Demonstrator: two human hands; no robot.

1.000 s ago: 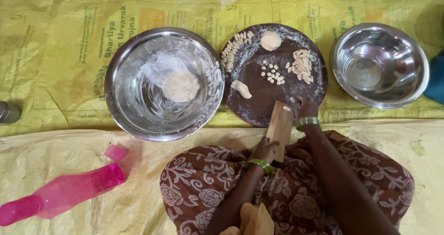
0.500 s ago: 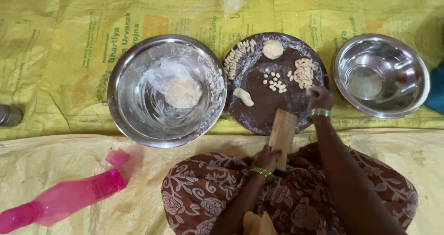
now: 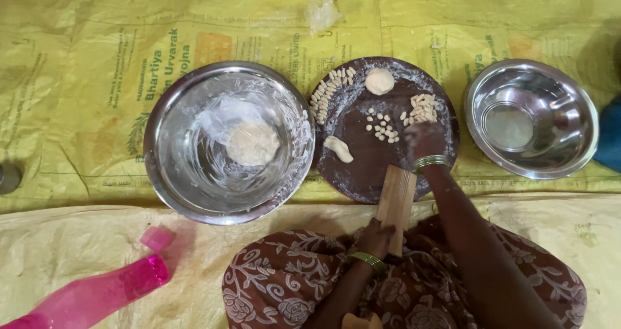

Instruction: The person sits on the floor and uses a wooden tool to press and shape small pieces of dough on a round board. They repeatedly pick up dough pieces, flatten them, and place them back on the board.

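My left hand [image 3: 377, 237] grips a ridged wooden board [image 3: 396, 199] that leans from my lap onto the near rim of a round dark board [image 3: 369, 161]. My right hand [image 3: 424, 140] reaches over that dark board, fingers closed, beside a heap of small shaped dough pieces [image 3: 424, 109]. More small pieces [image 3: 381, 127] lie in the middle, a row of shaped ones [image 3: 328, 88] along the left rim, a dough ball [image 3: 379, 81] at the far side and a dough strip [image 3: 339, 148] at the left. Whether the right fingers pinch any dough is hidden.
A large floured steel bowl [image 3: 173, 174] with a dough lump [image 3: 252, 143] stands to the left. An empty steel bowl [image 3: 569, 141] stands to the right. A pink bottle [image 3: 97, 293] lies at the near left. Yellow printed sheeting [image 3: 97, 57] covers the floor.
My right hand has moved forward from the top of the ridged wooden board onto the dark board, toward the heap of shaped pieces. The left hand keeps its grip on the ridged board.
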